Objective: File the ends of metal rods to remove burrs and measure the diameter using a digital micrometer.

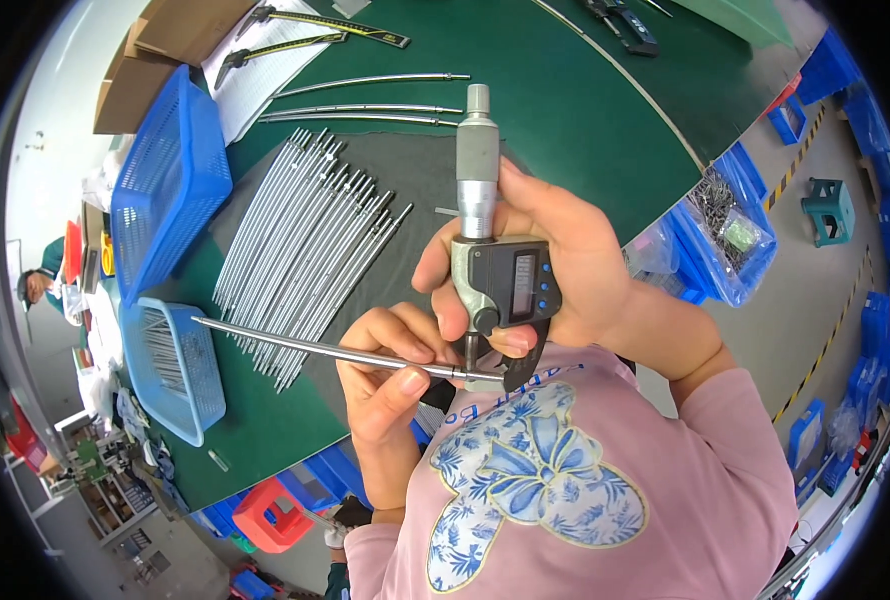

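My right hand (pixel 565 265) grips a digital micrometer (pixel 495 270) upright, its silver thimble pointing up and its small screen facing me. My left hand (pixel 390 375) pinches a long thin metal rod (pixel 305 345) near its right end. That end sits between the micrometer's jaws at the bottom of the frame. The rod reaches left toward a blue basket. Just beyond my hands, a row of similar metal rods (pixel 305 240) lies side by side on a dark grey mat (pixel 415 170).
The green table (pixel 565 100) also bears two blue baskets (pixel 170 175), one (pixel 180 370) holding small metal parts, curved rods (pixel 365 95), calipers (pixel 315 30), paper and cardboard boxes (pixel 155 50). Blue bins (pixel 735 230) stand on the floor at right. Another person sits far left.
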`<act>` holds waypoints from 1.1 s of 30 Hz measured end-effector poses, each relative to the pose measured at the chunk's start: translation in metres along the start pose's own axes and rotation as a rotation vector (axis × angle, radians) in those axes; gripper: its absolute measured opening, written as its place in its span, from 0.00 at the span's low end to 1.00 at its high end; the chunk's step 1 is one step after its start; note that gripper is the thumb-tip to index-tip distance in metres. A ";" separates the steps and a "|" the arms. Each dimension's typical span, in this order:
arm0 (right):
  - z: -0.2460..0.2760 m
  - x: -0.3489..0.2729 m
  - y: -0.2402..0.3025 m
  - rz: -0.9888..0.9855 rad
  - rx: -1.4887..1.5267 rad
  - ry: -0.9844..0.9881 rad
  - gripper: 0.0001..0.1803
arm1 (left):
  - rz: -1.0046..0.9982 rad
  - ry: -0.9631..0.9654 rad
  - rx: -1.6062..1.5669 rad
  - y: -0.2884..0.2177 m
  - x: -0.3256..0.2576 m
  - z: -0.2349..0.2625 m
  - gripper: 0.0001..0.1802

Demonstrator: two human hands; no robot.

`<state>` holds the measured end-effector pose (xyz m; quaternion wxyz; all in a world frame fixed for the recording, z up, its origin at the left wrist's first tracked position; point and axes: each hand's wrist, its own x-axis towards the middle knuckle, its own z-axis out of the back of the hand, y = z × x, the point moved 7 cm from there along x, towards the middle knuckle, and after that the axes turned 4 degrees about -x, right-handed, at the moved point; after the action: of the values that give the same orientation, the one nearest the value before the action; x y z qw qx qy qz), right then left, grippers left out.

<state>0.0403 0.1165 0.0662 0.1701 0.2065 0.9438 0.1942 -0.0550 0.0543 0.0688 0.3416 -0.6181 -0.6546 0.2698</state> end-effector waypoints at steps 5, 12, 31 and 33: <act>0.000 0.001 -0.002 -0.023 0.023 0.029 0.42 | -0.005 -0.003 0.017 0.000 -0.002 0.000 0.11; 0.003 0.004 0.001 -0.011 0.033 0.093 0.40 | 0.015 0.008 0.004 0.005 0.003 -0.001 0.11; 0.023 0.053 0.091 0.487 -0.753 -0.300 0.20 | 0.342 0.023 -0.275 -0.011 -0.046 0.027 0.10; 0.020 0.053 0.093 0.509 -0.772 -0.285 0.20 | 0.404 0.083 -0.281 -0.009 -0.050 0.025 0.10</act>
<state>0.0332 0.2253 0.0765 0.3091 0.3773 0.6895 0.5355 -0.0799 0.0053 0.0549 0.2180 -0.7883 -0.5343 0.2133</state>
